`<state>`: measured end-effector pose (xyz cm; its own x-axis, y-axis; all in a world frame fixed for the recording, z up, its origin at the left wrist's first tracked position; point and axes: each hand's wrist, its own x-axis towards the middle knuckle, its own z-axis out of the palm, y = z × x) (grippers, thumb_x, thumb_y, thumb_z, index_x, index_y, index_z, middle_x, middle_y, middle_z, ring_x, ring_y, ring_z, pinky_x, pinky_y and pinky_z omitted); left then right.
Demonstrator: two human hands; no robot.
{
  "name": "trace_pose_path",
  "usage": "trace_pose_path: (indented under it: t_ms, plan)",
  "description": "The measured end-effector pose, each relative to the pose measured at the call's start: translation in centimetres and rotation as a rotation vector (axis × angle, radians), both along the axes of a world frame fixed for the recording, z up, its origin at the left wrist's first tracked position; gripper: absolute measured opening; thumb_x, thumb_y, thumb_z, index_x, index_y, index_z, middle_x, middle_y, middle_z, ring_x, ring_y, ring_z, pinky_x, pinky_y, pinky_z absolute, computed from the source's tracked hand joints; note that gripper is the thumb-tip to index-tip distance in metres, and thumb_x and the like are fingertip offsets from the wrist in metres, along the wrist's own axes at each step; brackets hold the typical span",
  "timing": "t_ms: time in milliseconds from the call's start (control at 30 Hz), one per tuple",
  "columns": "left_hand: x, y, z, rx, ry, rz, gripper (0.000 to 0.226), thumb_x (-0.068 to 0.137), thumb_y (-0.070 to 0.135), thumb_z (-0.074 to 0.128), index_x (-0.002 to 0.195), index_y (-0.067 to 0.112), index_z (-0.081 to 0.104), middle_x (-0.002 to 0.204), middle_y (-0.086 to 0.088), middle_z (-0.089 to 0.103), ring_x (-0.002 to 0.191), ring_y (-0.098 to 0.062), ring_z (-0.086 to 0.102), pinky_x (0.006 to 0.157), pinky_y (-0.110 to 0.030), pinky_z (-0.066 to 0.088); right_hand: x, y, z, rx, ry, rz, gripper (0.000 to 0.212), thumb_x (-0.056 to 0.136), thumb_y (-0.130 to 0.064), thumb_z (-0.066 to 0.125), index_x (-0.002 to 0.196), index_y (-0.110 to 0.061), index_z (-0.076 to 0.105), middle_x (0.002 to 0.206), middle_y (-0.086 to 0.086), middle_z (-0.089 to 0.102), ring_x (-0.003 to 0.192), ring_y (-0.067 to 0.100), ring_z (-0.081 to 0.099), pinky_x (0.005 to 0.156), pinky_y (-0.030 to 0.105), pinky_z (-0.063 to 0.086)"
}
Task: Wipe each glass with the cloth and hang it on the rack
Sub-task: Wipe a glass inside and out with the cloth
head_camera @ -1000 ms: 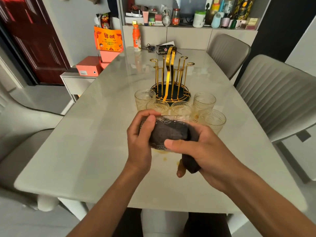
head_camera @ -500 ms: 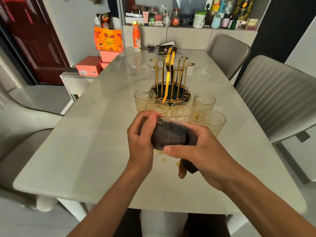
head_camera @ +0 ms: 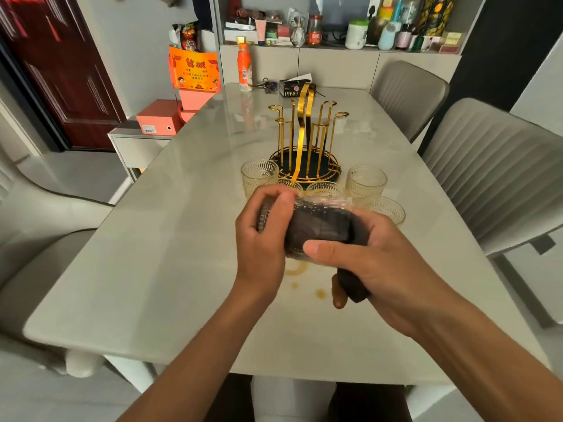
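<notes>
Above the table, the left hand curls around a patterned glass while the right hand grips the dark cloth stuffed inside it.

Both hands hide most of the held glass; shelf labels unreadable.

Five glasses stand on the table before the rack, behind the held glass
</notes>
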<state>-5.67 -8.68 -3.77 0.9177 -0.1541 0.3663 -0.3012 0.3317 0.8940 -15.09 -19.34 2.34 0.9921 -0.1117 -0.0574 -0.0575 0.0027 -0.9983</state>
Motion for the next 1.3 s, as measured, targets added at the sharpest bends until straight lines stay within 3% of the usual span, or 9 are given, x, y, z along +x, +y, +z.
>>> trace_pose_path:
  t_ms: [167, 433, 633, 700, 833, 900, 1133, 1200, 1300]
  plan:
    - [0.3, 0.5, 2.5, 0.226, 0.64, -0.324, 0.024, 0.092, 0.042, 0.062, 0.086, 0.02, 0.068, 0.081, -0.005, 0.069, 0.072, -0.019, 0.068, 0.061, -0.03, 0.055, 0.0, -0.4, -1.1, -0.531, -0.102, 0.075, 0.035, 0.086, -0.006, 0.073, 0.118, -0.02, 0.068, 0.083, 0.013, 0.067, 0.058, 0.025, 0.06, 0.044, 0.033, 0.056]
    - [0.0, 0.5, -1.2, 0.006, -0.139, -0.066, 0.012, 0.087, 0.036, 0.059, 0.092, 0.026, 0.064, 0.093, 0.01, 0.064, 0.088, -0.01, 0.061, 0.071, -0.028, 0.052, 0.0, -0.2, 0.1, 0.151, 0.097, -0.038, 0.022, 0.079, 0.002, 0.074, 0.095, -0.014, 0.073, 0.086, 0.004, 0.074, 0.056, 0.009, 0.064, 0.037, 0.024, 0.043]
    - [-0.2, 0.9, 2.4, 0.123, 0.565, -0.312, 0.018, 0.091, 0.031, 0.063, 0.078, 0.021, 0.069, 0.072, 0.001, 0.068, 0.066, -0.014, 0.067, 0.051, -0.026, 0.052, -0.1, -0.3, -0.1, -0.454, -0.038, 0.143, 0.037, 0.083, 0.002, 0.073, 0.112, -0.02, 0.07, 0.084, 0.014, 0.068, 0.06, 0.016, 0.059, 0.046, 0.028, 0.053]
    - [-0.3, 0.8, 2.4, 0.114, 0.476, -0.29, 0.017, 0.092, 0.033, 0.063, 0.082, 0.02, 0.067, 0.076, 0.001, 0.068, 0.07, -0.013, 0.067, 0.051, -0.025, 0.052, -0.2, -0.5, 0.2, -0.373, -0.042, 0.084, 0.033, 0.082, 0.002, 0.075, 0.107, -0.02, 0.072, 0.085, 0.016, 0.068, 0.055, 0.012, 0.058, 0.042, 0.026, 0.05]
    - [-0.4, 0.9, 0.0, 0.004, -0.171, -0.064, 0.011, 0.09, 0.029, 0.057, 0.096, 0.022, 0.063, 0.093, 0.007, 0.064, 0.087, -0.01, 0.061, 0.069, -0.025, 0.052, 0.0, -0.6, 1.0, 0.204, 0.12, -0.029, 0.035, 0.067, -0.002, 0.077, 0.101, -0.011, 0.07, 0.089, 0.006, 0.073, 0.058, 0.01, 0.064, 0.035, 0.021, 0.04]
    - [-0.6, 0.9, -0.9, -0.032, -0.243, -0.015, 0.013, 0.088, 0.032, 0.055, 0.097, 0.028, 0.064, 0.095, 0.011, 0.064, 0.09, -0.011, 0.061, 0.072, -0.027, 0.052, 0.0, -0.5, 1.1, 0.169, 0.118, 0.016, 0.037, 0.067, 0.001, 0.077, 0.1, -0.012, 0.069, 0.088, 0.008, 0.072, 0.056, 0.013, 0.062, 0.035, 0.022, 0.04]
    - [-0.6, 1.3, 2.1, 0.006, 0.632, -0.344, 0.018, 0.09, 0.034, 0.063, 0.081, 0.019, 0.067, 0.073, -0.002, 0.067, 0.067, -0.019, 0.065, 0.057, -0.031, 0.053, -0.3, -0.4, 1.5, -0.699, -0.122, 0.272, 0.041, 0.086, -0.001, 0.069, 0.123, -0.019, 0.064, 0.087, 0.01, 0.068, 0.059, 0.032, 0.064, 0.043, 0.043, 0.056]
    - [-0.9, 1.0, 1.2, -0.143, 0.495, -0.24, 0.013, 0.086, 0.032, 0.064, 0.082, 0.021, 0.069, 0.079, -0.001, 0.065, 0.074, -0.018, 0.063, 0.062, -0.03, 0.052, -0.4, -0.1, 1.4, -0.633, -0.137, 0.205, 0.04, 0.085, 0.0, 0.071, 0.119, -0.022, 0.067, 0.083, 0.004, 0.069, 0.056, 0.027, 0.062, 0.041, 0.039, 0.055]
    - [-1.0, 1.2, -1.5, -0.121, -0.102, 0.026, 0.012, 0.087, 0.033, 0.056, 0.093, 0.03, 0.065, 0.096, 0.0, 0.061, 0.09, -0.017, 0.058, 0.073, -0.033, 0.052, -0.3, 0.7, 1.3, -0.13, 0.033, 0.066, 0.031, 0.083, 0.005, 0.072, 0.106, -0.016, 0.071, 0.087, 0.009, 0.071, 0.044, 0.005, 0.057, 0.036, 0.023, 0.045]
